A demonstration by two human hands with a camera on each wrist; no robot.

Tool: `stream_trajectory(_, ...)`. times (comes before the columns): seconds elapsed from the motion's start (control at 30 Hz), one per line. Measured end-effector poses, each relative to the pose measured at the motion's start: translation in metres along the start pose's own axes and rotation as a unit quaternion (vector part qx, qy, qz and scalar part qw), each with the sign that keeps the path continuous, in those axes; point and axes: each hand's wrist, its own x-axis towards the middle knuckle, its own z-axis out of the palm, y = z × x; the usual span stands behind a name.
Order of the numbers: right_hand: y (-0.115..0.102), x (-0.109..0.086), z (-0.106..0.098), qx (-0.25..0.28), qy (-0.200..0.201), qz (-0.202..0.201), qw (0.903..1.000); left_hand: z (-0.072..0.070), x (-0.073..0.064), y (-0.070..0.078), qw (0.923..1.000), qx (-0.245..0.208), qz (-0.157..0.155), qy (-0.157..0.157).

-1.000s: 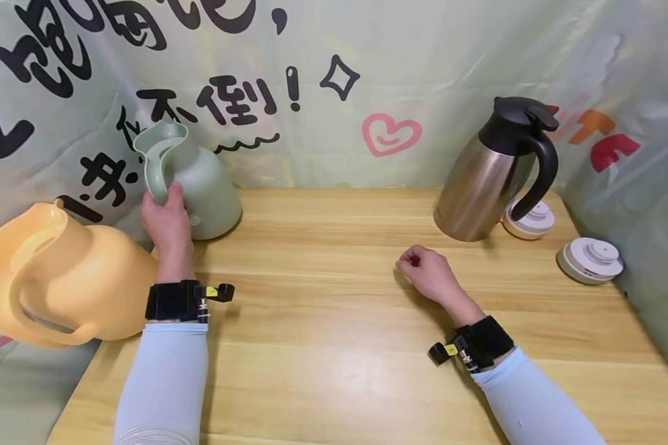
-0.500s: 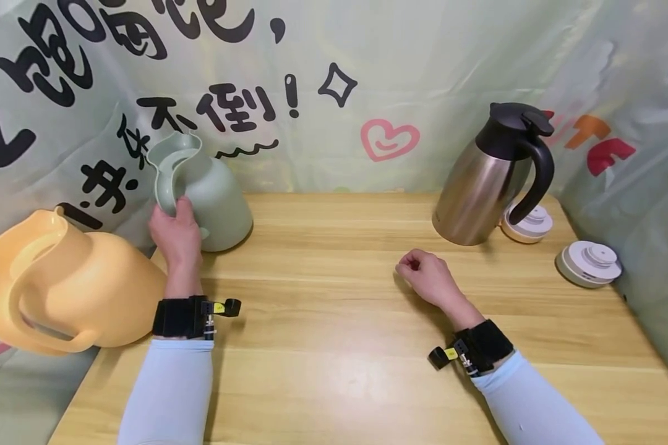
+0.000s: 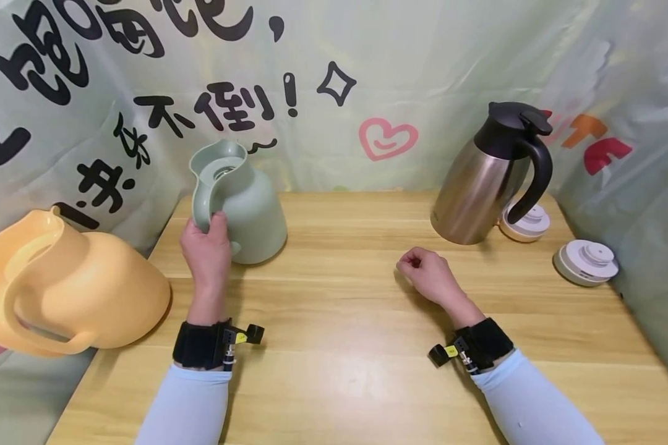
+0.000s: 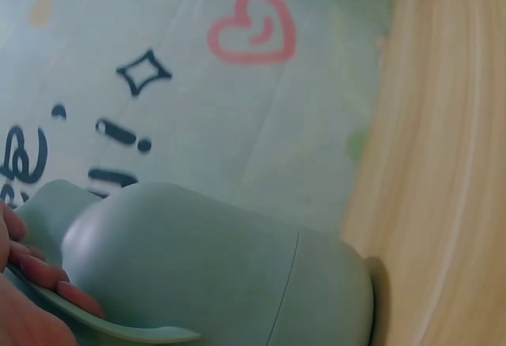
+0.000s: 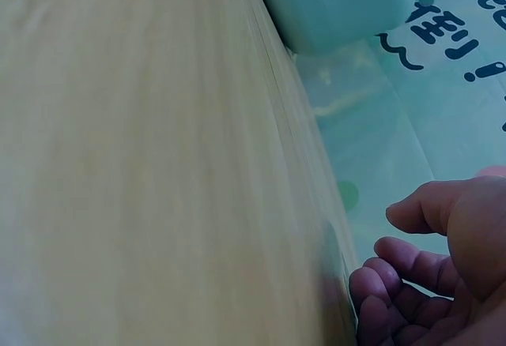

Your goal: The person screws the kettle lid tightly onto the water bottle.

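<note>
My left hand [image 3: 207, 252] grips the handle of a pale green jug [image 3: 254, 213], fingers curled round it with the thumb on top. The jug stands upright near the back left, its wavy spout uncovered. In the left wrist view the fingers [image 4: 43, 271] wrap the handle along the side of the jug [image 4: 198, 259]. My right hand [image 3: 430, 275] rests on the table, fingers loosely curled and holding nothing. In the right wrist view its thumb [image 5: 423, 208] is apart from the fingers, and the green jug [image 5: 340, 2] shows at the top.
A yellow jug [image 3: 111, 290] stands at the left edge of the wooden table [image 3: 334, 346]. At the back right is a steel thermos jug [image 3: 473, 185] with a black lid and handle. Two round white-topped lids [image 3: 587, 261] lie beside it. Printed cloth [image 3: 451, 55] hangs behind the table.
My left hand has brought the green jug to the right and nearer, away from the back left corner. The right hand, yellow jug and steel jug stay in place.
</note>
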Motion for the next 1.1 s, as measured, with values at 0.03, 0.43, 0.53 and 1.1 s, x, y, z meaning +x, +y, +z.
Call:
stream_trajectory(0.03,0.000,0.000,0.001,0.001,-0.003,0.003,1.0000,0.001,-0.005,0.001,1.0000,-0.004,-0.002,-0.005)
stream_trajectory(0.43,-0.002,0.003,0.002,-0.002,-0.005,0.004,1.0000,0.019,-0.043,0.008,0.9954,-0.050,0.023,-0.078)
stream_trajectory(0.53,-0.002,0.002,0.001,-0.001,-0.005,0.004,1.0000,0.025,-0.049,0.009,0.9925,-0.055,0.029,-0.105)
stream_trajectory(1.1,0.002,0.000,-0.001,0.000,0.001,0.009,1.0000,0.042,-0.075,0.011,0.9787,-0.050,0.050,-0.193)
